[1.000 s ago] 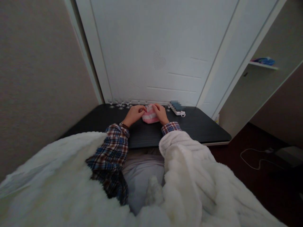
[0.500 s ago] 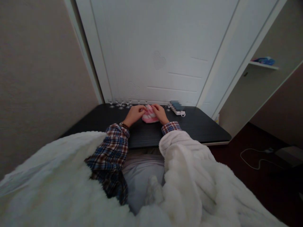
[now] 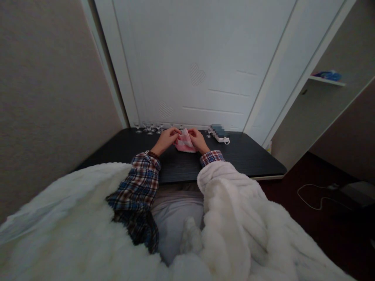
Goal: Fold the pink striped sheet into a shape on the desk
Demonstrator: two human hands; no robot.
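Observation:
A pink and white cloth [image 3: 186, 143] hangs between my hands, its lower edge close to the black tabletop. My left hand [image 3: 168, 139] pinches its upper left part between thumb and fingers. On the other side, my right hand [image 3: 198, 139] grips the upper right part with bent fingers. Whether anything is inside the folds, I cannot tell. Behind and to the left stand several small stemmed glasses [image 3: 150, 129], partly hidden by my left hand. One more small glass [image 3: 209, 132] is just beyond my right hand.
The black table [image 3: 234, 160] backs onto a white panelled door [image 3: 164, 58]. A phone-like device with a white body and loop [image 3: 220, 135] lies at the back right. A wall [image 3: 52, 86] borders the left side. On the floor at right is a white cable [image 3: 310, 206].
The cloth has been drawn up into a pointed, flatter shape between my fingers; before, it looked more rounded and bunched. My hands have shifted only slightly.

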